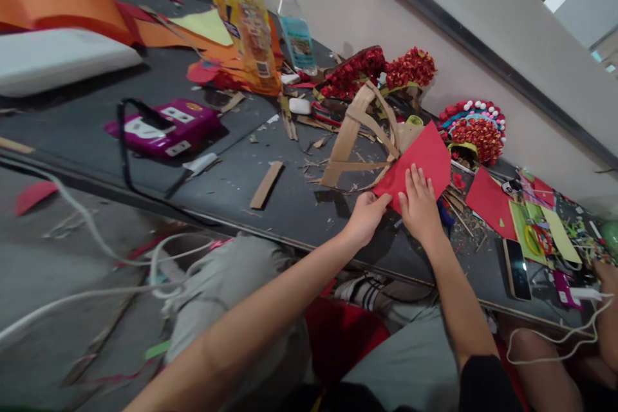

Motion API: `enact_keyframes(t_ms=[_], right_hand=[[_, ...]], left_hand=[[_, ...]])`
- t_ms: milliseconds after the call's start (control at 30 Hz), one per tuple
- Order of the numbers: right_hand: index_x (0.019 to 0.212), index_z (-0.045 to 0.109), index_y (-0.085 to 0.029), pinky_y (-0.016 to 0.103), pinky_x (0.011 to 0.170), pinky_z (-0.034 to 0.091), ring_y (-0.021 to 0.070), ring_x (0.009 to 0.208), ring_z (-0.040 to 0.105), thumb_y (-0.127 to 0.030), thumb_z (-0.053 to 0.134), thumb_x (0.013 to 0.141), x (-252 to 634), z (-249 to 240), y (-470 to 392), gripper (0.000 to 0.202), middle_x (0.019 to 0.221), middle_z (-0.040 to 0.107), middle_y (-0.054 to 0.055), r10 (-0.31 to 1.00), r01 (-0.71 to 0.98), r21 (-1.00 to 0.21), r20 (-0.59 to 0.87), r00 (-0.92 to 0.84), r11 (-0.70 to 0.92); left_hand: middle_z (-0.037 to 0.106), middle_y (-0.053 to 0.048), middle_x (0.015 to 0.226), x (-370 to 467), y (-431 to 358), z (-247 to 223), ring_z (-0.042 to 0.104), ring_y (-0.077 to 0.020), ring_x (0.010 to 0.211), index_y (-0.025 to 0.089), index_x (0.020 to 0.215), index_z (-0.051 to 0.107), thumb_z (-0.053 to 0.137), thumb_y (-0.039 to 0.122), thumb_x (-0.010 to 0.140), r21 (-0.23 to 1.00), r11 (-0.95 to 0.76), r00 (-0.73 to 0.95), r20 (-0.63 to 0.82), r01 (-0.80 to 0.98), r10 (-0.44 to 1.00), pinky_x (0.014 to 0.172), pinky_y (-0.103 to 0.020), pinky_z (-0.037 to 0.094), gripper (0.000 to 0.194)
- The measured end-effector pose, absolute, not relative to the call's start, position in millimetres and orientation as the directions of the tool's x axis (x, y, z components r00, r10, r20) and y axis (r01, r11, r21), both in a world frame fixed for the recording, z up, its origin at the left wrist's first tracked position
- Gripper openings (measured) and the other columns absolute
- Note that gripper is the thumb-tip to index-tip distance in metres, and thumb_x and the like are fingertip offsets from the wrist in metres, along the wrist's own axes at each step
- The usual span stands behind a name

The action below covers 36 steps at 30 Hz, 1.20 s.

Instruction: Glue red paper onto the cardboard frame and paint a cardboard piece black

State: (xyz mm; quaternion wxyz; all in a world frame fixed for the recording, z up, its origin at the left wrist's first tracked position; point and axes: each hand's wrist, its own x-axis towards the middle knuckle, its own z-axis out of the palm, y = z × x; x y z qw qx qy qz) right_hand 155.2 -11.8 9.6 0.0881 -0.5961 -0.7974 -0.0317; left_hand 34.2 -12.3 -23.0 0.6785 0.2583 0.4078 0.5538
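Dark work table (226,199), littered with scraps. A red sheet (432,148) is held at the table's near side, right of centre, its left part laid against a cardboard frame (340,141) built of curved and straight strips. The sheet is pressed from above by the right hand (419,199), which is laid flat with fingers extended. The sheet's lower left corner is touched by the left hand (367,217), thumb toward the paper; whether the corner is pinched or merely steadied cannot be told, the fingers being partly hidden. The hands are set close beside each other, apart.

Left of the frame, a loose cardboard strip (267,185) is seen lying on the table. Farther left, a purple device (174,129) is placed, with a black cable (123,154) beside it. Behind, a yellow-capped bottle (248,32) and a blue-capped bottle (297,38) are stood upright. Near the wall, red petal-covered pieces (410,69) and a rounded ornament (477,135) edged with white beads are noted. To the right, a second red sheet (492,205) and a phone (516,270) are laid. At the right edge, part of another person's arm (607,322) is shown.
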Motion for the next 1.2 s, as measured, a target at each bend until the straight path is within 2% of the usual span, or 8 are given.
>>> enact_keyframes(t_ms=[167, 300, 467, 600, 733, 833, 967, 1200], right_hand=[[0.143, 0.023, -0.010, 0.044, 0.116, 0.016, 0.0211, 0.142, 0.016, -0.033, 0.022, 0.092, 147, 23, -12, 0.056, 0.152, 0.020, 0.011, 0.938, 0.957, 0.056, 0.188, -0.290, 0.285], [0.143, 0.021, -0.009, 0.042, 0.116, 0.016, 0.0206, 0.142, 0.016, -0.033, 0.024, 0.092, 145, 31, -10, 0.057, 0.153, 0.020, 0.011, 0.936, 0.962, 0.083, 0.223, -0.271, 0.259], [0.144, 0.016, -0.011, 0.046, 0.115, 0.017, 0.0215, 0.142, 0.016, -0.033, 0.023, 0.092, 153, 37, 0, 0.057, 0.152, 0.023, 0.012, 0.923, 0.974, 0.028, 0.315, -0.223, 0.226], [0.145, 0.015, -0.015, 0.049, 0.114, 0.018, 0.0232, 0.142, 0.017, -0.037, 0.024, 0.092, 176, 40, 12, 0.058, 0.152, 0.021, 0.012, 0.923, 0.975, -0.062, 0.340, -0.181, 0.214], [0.145, 0.014, -0.015, 0.053, 0.112, 0.019, 0.0251, 0.143, 0.014, -0.034, 0.022, 0.092, 198, 40, 11, 0.057, 0.152, 0.020, 0.012, 0.917, 0.981, -0.149, 0.395, -0.057, 0.126], [0.146, 0.009, -0.015, 0.050, 0.113, 0.019, 0.0228, 0.143, 0.010, -0.032, 0.020, 0.092, 192, 37, -6, 0.057, 0.153, 0.018, 0.011, 0.866, 0.980, -0.133, 0.496, -0.061, 0.146], [0.146, 0.007, -0.015, 0.047, 0.115, 0.018, 0.0230, 0.143, 0.011, -0.035, 0.024, 0.092, 164, 26, -25, 0.060, 0.153, 0.018, 0.011, 0.877, 0.950, -0.053, 0.402, -0.263, 0.309], [0.146, 0.001, -0.016, 0.052, 0.113, 0.017, 0.0242, 0.144, 0.005, -0.039, 0.017, 0.094, 156, 20, 0, 0.060, 0.154, 0.012, 0.012, 0.885, 0.953, -0.216, 0.456, -0.093, 0.212]], left_hand=[[0.038, 0.008, 0.043, 30, -12, -24, 0.031, -0.0045, 0.041, 0.018, 0.050, 0.041, 0.065, 0.033, 0.056, 0.857, 0.223, 0.000, -0.252, -0.465, 0.968, 0.041, -0.019, 0.021, 0.030], [0.037, 0.008, 0.042, 28, -15, -21, 0.030, -0.0046, 0.041, 0.017, 0.049, 0.042, 0.065, 0.035, 0.057, 0.891, 0.191, -0.044, -0.229, -0.411, 0.972, 0.041, -0.020, 0.019, 0.030], [0.041, 0.006, 0.043, 25, -22, -15, 0.033, -0.0059, 0.043, 0.016, 0.047, 0.047, 0.065, 0.033, 0.059, 0.916, 0.155, -0.022, -0.175, -0.371, 0.984, 0.043, -0.021, 0.022, 0.028], [0.037, 0.007, 0.042, 23, -24, -14, 0.031, -0.0058, 0.042, 0.016, 0.044, 0.044, 0.067, 0.032, 0.060, 0.922, 0.139, -0.030, -0.160, -0.361, 0.987, 0.043, -0.021, 0.022, 0.032], [0.046, 0.005, 0.047, 23, -21, -15, 0.038, -0.0078, 0.046, 0.016, 0.052, 0.051, 0.064, 0.034, 0.062, 0.913, 0.135, -0.021, -0.155, -0.385, 0.988, 0.046, -0.020, 0.028, 0.025], [0.045, 0.005, 0.047, 24, -21, -15, 0.038, -0.0076, 0.046, 0.016, 0.053, 0.051, 0.064, 0.034, 0.063, 0.910, 0.140, -0.040, -0.169, -0.390, 0.985, 0.046, -0.020, 0.028, 0.025], [0.044, 0.005, 0.046, 23, -26, -9, 0.035, -0.0066, 0.045, 0.015, 0.053, 0.050, 0.064, 0.035, 0.063, 0.915, 0.140, -0.023, -0.161, -0.377, 0.987, 0.044, -0.019, 0.027, 0.026], [0.032, 0.007, 0.040, 25, -35, -2, 0.027, -0.0061, 0.042, 0.017, 0.043, 0.043, 0.060, 0.027, 0.063, 0.949, 0.138, 0.073, -0.122, -0.283, 0.990, 0.043, -0.021, 0.021, 0.028]])
